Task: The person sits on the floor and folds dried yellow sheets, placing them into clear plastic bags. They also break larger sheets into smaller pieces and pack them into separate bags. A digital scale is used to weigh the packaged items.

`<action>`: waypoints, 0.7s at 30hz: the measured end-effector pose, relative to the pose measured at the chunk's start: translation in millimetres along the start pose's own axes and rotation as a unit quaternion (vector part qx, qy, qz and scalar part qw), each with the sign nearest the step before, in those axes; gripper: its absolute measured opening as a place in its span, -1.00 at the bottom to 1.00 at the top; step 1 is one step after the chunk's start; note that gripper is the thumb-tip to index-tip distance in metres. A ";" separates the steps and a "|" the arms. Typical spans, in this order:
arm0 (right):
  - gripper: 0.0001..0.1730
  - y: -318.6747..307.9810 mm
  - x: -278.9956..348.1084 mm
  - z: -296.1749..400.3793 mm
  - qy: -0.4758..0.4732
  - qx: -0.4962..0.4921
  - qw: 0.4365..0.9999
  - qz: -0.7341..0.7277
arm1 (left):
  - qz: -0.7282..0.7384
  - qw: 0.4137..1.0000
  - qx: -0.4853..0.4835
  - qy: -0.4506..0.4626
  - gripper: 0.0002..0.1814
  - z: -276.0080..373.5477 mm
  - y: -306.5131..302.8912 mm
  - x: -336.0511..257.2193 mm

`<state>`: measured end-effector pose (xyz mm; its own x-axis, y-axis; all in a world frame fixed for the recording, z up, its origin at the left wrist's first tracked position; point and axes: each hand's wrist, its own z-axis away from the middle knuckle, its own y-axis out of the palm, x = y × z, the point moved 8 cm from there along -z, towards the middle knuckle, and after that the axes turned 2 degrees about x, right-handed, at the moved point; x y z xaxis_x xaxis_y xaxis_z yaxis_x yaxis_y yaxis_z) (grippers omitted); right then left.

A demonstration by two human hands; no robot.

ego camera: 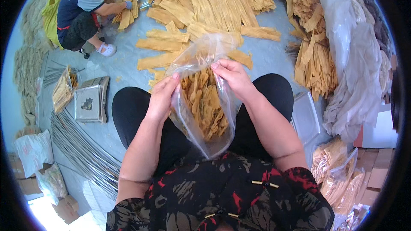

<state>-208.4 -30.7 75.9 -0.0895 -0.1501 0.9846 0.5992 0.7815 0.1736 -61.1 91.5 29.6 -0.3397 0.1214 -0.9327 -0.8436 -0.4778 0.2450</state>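
Note:
A clear plastic bag (199, 58) hangs between my knees with its mouth spread wide, and tan dried strips (205, 106), wrinkled and folded, fill its inside. My left hand (163, 94) pinches the left edge of the mouth between thumb and fingers. On the opposite edge, my right hand (233, 76) grips the film in the same way. Just beyond the bag, long flat yellow-tan strips (162, 44) lie spread on the grey floor, partly seen through the film.
A large pile of strips (221, 3) stands ahead. A co-worker (80, 12) squats at upper left holding strips. A scale (88, 102), a filled bag (63, 92) and thin rods (83, 147) lie left. Bundled strips (316, 67), a plastic tray (305, 117) and plastic sheeting (356, 80) are right.

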 end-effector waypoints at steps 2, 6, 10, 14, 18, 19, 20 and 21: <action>-0.73 1.1 14.3 -0.1 -0.027 0.009 0.999 -0.030 | 0.044 0.995 0.012 0.086 -0.65 14.6 9.6 -34.8; -0.72 11.9 62.3 15.8 -0.112 0.032 0.989 -0.091 | 0.180 0.960 0.082 0.200 -0.57 45.3 18.5 -88.9; -0.71 3.2 44.8 3.8 -0.120 0.008 0.993 -0.014 | 0.034 0.992 0.006 0.118 -0.55 33.0 13.9 -57.6; -0.72 11.6 -22.4 -4.2 0.012 0.040 0.997 0.064 | -0.018 0.999 -0.027 0.033 -0.58 16.2 4.5 -2.2; -0.69 20.7 -13.2 -3.6 0.000 0.038 0.999 0.001 | -0.017 0.997 0.020 0.079 -0.60 19.6 10.8 -9.7; -0.67 21.2 -12.9 -3.5 -0.007 0.033 0.999 -0.012 | -0.003 0.997 0.018 0.072 -0.60 19.7 12.6 -8.1; -0.68 20.3 -16.9 -2.4 0.010 0.024 0.999 -0.018 | 0.012 0.998 0.015 0.064 -0.60 20.4 15.8 -6.5; -0.69 18.4 -19.7 -5.6 0.006 0.006 0.999 -0.046 | 0.026 0.998 0.011 0.060 -0.60 20.7 17.6 -6.0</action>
<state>-191.2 -16.8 59.6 -0.1350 -0.2287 0.9641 0.5795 0.7710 0.2640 -82.5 100.4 45.0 -0.3314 -0.0082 -0.9434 -0.8359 -0.4612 0.2976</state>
